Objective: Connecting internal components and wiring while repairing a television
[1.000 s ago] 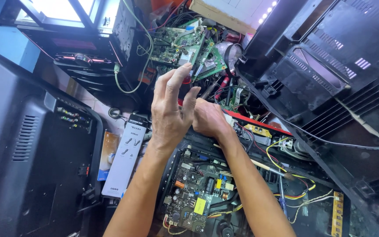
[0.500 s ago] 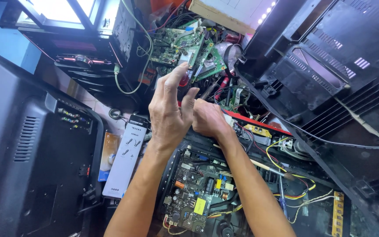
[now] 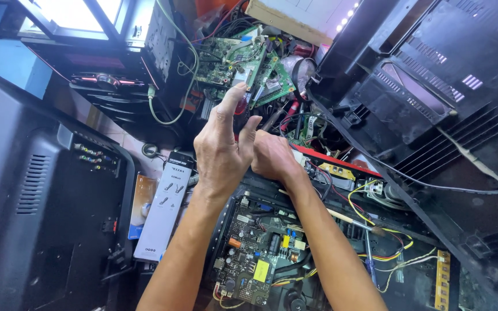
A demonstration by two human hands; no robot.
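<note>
Left hand (image 3: 221,151): raised, fingers pinched loosely around a small red and black part (image 3: 241,109) at its fingertips
Right hand (image 3: 272,156): curled closed just right of the left hand, touching it; what it grips cannot be told
Green circuit boards (image 3: 243,66): just beyond the fingertips
Open circuit board (image 3: 259,259): below both wrists
White box (image 3: 164,206): left of the left forearm

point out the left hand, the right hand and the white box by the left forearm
left hand (image 3: 221,154), head view, on the back of the hand
right hand (image 3: 272,158), head view, on the knuckles
white box (image 3: 163,212), head view, middle of its top face
</note>
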